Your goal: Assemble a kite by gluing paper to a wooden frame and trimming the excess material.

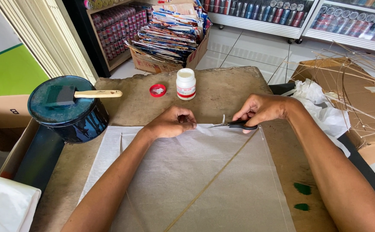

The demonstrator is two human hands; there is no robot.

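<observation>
A sheet of thin white paper (196, 180) lies on the brown work table (221, 90), with thin sticks laid on it as a frame and one diagonal stick (213, 178) across it. My right hand (262, 109) grips black-handled scissors (232, 125), blades pointing left along the paper's far edge. My left hand (172, 122) pinches that far edge just left of the blades, holding the paper down.
A white glue bottle (186, 83) stands open beside its red cap (157, 90). A dark blue tin (69, 109) carries a foam brush (84, 94). Cardboard boxes sit left and right; thin sticks (355, 81) and white plastic (320, 107) lie right. Two green paint spots (302, 189) mark the table.
</observation>
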